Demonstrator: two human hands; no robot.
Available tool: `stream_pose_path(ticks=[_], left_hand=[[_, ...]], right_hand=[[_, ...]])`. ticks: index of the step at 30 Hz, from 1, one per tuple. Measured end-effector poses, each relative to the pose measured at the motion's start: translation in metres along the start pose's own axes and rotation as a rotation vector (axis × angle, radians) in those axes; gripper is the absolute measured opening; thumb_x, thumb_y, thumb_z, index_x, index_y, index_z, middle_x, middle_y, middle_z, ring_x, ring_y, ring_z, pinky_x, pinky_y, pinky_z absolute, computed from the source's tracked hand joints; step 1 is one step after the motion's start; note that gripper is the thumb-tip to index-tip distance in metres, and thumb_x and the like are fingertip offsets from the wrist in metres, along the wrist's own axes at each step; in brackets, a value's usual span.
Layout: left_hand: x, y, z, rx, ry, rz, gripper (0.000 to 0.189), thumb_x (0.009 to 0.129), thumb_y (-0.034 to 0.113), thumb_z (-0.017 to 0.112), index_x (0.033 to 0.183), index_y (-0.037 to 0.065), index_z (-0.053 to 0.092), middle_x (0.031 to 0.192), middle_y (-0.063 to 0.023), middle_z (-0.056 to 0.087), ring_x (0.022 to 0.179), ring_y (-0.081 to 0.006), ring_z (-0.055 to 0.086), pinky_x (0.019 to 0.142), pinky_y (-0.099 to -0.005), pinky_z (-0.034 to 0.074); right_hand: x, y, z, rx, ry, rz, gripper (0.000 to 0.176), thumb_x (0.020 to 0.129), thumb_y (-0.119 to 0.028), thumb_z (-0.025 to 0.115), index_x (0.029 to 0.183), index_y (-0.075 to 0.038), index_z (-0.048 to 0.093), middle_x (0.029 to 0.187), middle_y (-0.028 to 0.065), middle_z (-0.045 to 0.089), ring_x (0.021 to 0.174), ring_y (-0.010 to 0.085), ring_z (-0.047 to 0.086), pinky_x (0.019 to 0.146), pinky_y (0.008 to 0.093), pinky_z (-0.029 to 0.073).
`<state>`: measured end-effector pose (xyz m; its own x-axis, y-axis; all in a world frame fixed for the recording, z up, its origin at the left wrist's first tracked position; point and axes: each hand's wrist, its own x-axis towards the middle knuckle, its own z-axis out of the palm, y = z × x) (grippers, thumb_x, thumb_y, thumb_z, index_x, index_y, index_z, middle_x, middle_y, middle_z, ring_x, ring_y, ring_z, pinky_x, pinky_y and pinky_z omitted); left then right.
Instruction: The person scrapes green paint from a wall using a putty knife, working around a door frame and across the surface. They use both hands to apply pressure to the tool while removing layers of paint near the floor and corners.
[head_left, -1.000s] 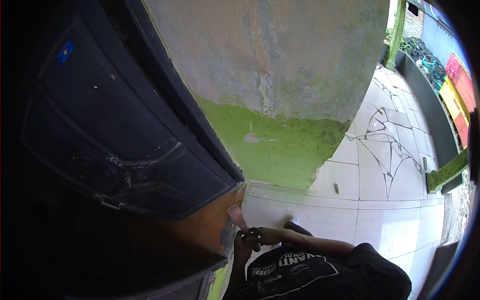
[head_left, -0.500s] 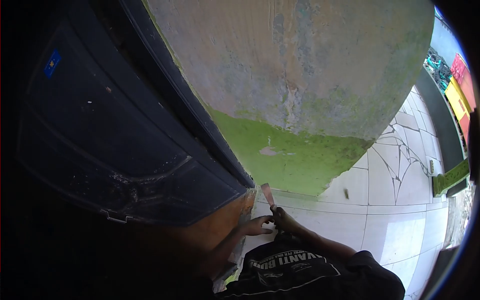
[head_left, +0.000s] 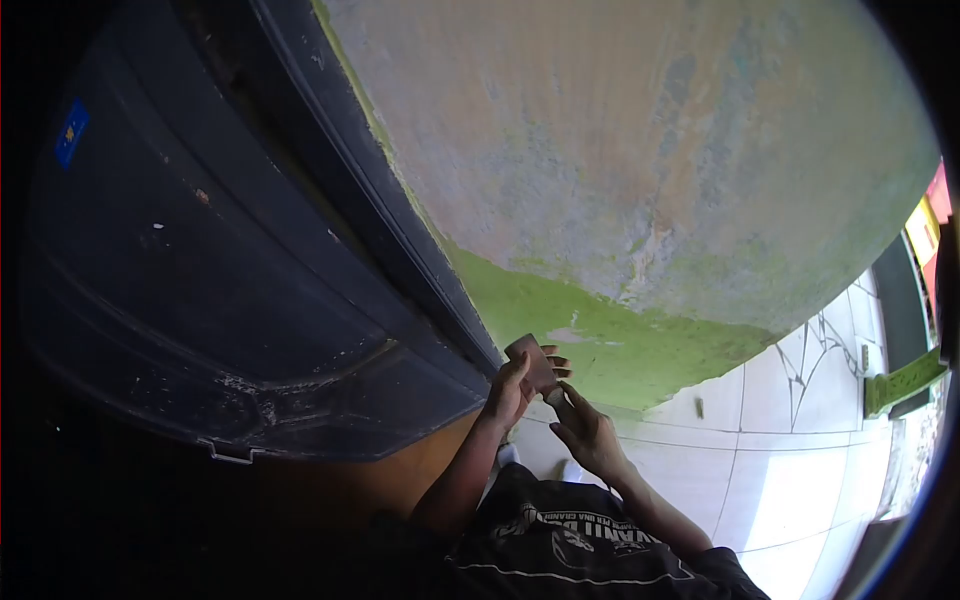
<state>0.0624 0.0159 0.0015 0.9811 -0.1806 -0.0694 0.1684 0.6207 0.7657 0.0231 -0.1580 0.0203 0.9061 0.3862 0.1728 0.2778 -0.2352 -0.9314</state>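
In the head view a paint scraper (head_left: 536,366) with a broad, flat blade is held up in front of the wall, its blade pointing up and to the left. My right hand (head_left: 594,438) is closed round its handle. My left hand (head_left: 510,396) holds the blade, thumb on the near face and fingertips showing past the far edge. Behind both hands is the wall (head_left: 640,345), green along its lower band and bare and patchy above, with scraped paint edges.
A dark panelled door (head_left: 230,300) with its frame stands to the left. White tiled floor (head_left: 690,470) spreads to the right, with a small object (head_left: 699,407) lying by the wall. A green post (head_left: 903,385) stands at the far right.
The scraper and both hands have risen, and my left hand has come onto the blade. The view has shifted, with the wall now farther right.
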Motion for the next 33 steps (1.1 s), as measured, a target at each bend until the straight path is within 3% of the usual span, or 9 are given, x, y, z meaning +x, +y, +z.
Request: stream_pose_path(ticks=[3,5,8,11,17,21,24,32,33], left_hand=[[0.016,0.011,-0.01,-0.297,-0.07,0.11,0.053,0.094,0.045,0.044,0.12,-0.001,0.048,0.103,-0.016,0.062,0.099,-0.0292,0.06,0.091,-0.0411,0.045],[0.028,0.019,-0.015,-0.375,-0.07,0.132,0.048,0.095,0.044,0.043,0.116,0.001,0.05,0.099,-0.014,0.063,0.094,-0.0276,0.06,0.09,-0.0401,0.044],[0.046,0.022,-0.012,-0.505,0.065,0.14,0.035,0.095,0.041,0.046,0.104,0.009,0.056,0.087,-0.0068,0.063,0.078,-0.0208,0.059,0.084,-0.0371,0.043],[0.064,0.022,-0.008,-0.584,0.283,0.057,0.033,0.094,0.041,0.049,0.104,0.01,0.054,0.078,-0.0021,0.06,0.067,-0.0138,0.057,0.073,-0.0323,0.047],[0.077,0.026,-0.002,-0.534,0.355,0.1,0.027,0.094,0.04,0.05,0.094,0.013,0.05,0.065,0.0039,0.049,0.049,-0.0063,0.043,0.051,-0.0254,0.042],[0.085,0.022,0.009,-0.71,0.33,0.263,0.022,0.095,0.036,0.05,0.096,0.014,0.049,0.063,0.0045,0.046,0.046,-0.0065,0.041,0.047,-0.0243,0.039],[0.089,0.027,0.024,-0.782,0.443,0.252,0.017,0.096,0.032,0.049,0.094,0.014,0.047,0.062,0.0043,0.044,0.045,-0.0065,0.04,0.043,-0.0234,0.037],[0.1,0.032,0.02,-0.854,0.428,0.413,0.018,0.096,0.031,0.05,0.09,0.014,0.046,0.062,0.0031,0.042,0.045,-0.0068,0.039,0.042,-0.0232,0.037],[0.098,0.031,0.024,-0.852,0.43,0.422,0.018,0.096,0.031,0.05,0.09,0.014,0.046,0.062,0.0031,0.042,0.045,-0.0068,0.039,0.042,-0.0232,0.037]], right_hand=[[0.024,-0.012,0.0,0.123,-0.116,0.195,0.04,0.089,-0.02,0.058,0.122,0.0,0.047,0.071,0.005,0.054,0.054,0.0116,0.053,0.049,0.0272,0.043],[0.044,-0.029,-0.002,0.413,-0.343,0.482,0.029,0.092,-0.029,0.054,0.1,-0.001,0.052,0.071,0.0068,0.058,0.051,0.0106,0.05,0.048,0.0266,0.041],[0.075,-0.056,0.006,0.652,-0.45,0.541,0.03,0.094,-0.03,0.051,0.104,-0.003,0.044,0.065,0.0033,0.052,0.043,0.0083,0.044,0.037,0.0239,0.033],[0.095,-0.049,0.016,0.65,-0.402,0.567,0.03,0.095,-0.027,0.048,0.11,-0.003,0.042,0.063,0.0059,0.052,0.042,0.0084,0.043,0.036,0.0229,0.031],[0.118,-0.059,0.009,0.256,-0.388,0.568,0.019,0.092,-0.02,0.05,0.099,-0.003,0.047,0.061,0.0016,0.047,0.043,0.0083,0.045,0.036,0.0238,0.034],[0.126,-0.031,-0.001,0.067,-0.404,0.415,0.018,0.095,-0.021,0.046,0.097,-0.003,0.045,0.061,-0.0007,0.046,0.041,0.0061,0.04,0.036,0.0217,0.03],[0.139,-0.049,-0.016,0.314,-0.43,0.693,0.022,0.099,-0.023,0.037,0.095,-0.004,0.047,0.058,-0.0031,0.041,0.04,0.0044,0.036,0.036,0.02,0.028],[0.162,-0.061,-0.016,0.2,-0.522,0.637,0.023,0.097,-0.026,0.039,0.088,-0.006,0.045,0.06,0.0,0.042,0.04,0.007,0.035,0.037,0.0211,0.029],[0.157,-0.057,-0.024,0.162,-0.554,0.681,0.027,0.096,-0.025,0.039,0.095,0.001,0.045,0.061,0.0049,0.049,0.042,0.0107,0.044,0.038,0.0255,0.036]])
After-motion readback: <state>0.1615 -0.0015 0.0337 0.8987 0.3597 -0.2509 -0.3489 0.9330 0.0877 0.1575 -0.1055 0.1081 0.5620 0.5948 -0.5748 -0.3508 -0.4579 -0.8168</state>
